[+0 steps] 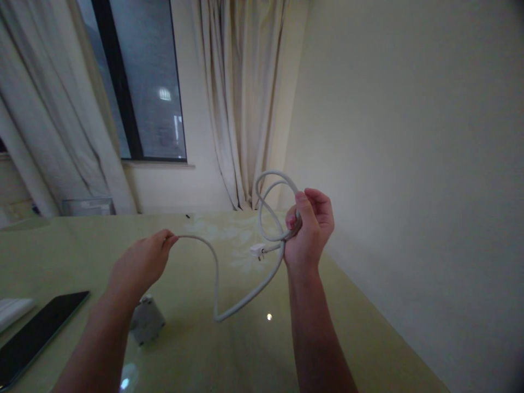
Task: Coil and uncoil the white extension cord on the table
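Loops of a white power cord [250,297] are gathered in my right hand [310,229], its thumb and fingers closed round them. A white plug [257,251] with metal prongs dangles just left of that wrist. My left hand [144,257] pinches the cord farther along, and a slack stretch sags between the two hands above the table. Below my left hand, partly covered by the forearm, hangs or rests a grey-white block [148,321]; it looks like the cord's other end, but its link to the cord is hidden.
A glossy pale green table [229,360] spreads beneath my hands. At the left lie a black flat device [39,338] and a white object [14,311]. A small dark item [188,216] sits near the back edge. A wall [409,164] bounds the right side; curtains [245,98] hang behind.
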Demonstrator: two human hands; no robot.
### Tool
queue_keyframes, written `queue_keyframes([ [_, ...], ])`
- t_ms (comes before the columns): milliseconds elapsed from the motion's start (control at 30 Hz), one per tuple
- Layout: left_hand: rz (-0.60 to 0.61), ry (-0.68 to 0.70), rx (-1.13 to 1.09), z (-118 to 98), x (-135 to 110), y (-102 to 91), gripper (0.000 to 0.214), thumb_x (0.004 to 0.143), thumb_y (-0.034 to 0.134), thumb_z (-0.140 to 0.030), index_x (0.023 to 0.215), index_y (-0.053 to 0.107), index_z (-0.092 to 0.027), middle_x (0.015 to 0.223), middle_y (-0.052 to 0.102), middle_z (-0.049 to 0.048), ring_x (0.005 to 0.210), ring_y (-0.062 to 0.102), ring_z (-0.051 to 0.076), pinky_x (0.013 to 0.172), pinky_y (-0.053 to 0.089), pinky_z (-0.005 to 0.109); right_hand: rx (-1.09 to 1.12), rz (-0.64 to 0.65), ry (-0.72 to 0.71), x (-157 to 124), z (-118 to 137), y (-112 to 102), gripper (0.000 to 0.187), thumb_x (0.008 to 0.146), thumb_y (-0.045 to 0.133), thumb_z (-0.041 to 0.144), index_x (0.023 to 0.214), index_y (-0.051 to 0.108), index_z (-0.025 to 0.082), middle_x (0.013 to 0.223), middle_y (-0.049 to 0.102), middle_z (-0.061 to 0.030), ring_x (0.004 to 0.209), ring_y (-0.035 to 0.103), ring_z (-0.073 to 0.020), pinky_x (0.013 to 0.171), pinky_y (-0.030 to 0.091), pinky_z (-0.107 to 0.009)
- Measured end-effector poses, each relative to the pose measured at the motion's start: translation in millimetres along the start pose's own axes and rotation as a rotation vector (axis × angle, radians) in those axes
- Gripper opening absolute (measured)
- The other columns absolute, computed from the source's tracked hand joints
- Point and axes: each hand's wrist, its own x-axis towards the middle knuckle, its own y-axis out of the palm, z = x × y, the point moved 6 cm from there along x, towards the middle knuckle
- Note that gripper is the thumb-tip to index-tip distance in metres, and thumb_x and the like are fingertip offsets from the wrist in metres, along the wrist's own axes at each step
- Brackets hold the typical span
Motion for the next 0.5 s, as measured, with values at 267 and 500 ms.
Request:
queue_keyframes([
  [267, -0.161, -0.091, 0.142, 35, 6, 32.3, 0.048, 0.102, 0.034, -0.044, 0.1, 0.074, -0.018, 0.095, 0.076, 0.0257, 0.083, 0.072, 0.04, 0.073, 0.051, 0.05, -0.073, 0.036, 0.005, -3, -1, 2, 0.031, 0.088, 0.075, 0.042, 0.11, 0.063, 0.024, 0.113, 0.065, -0.0035, 0.047, 0.044, -0.0017, 0.037, 0.032, -0.023],
  [500, -0.153, -0.03, -0.244, 9, 12, 36.2, 0.038, 0.091, 0.05, -0.045, 0.102, 0.076, -0.018, 0.109, 0.078, 0.0205, 0.105, 0.072, 0.038, 0.096, 0.052, 0.052, -0.069, 0.035, 0.058, -8, -11, 7, 0.031, 0.087, 0.076, 0.039, 0.111, 0.063, 0.024, 0.117, 0.066, -0.0032, 0.045, 0.04, -0.0002, 0.034, 0.03, -0.022],
])
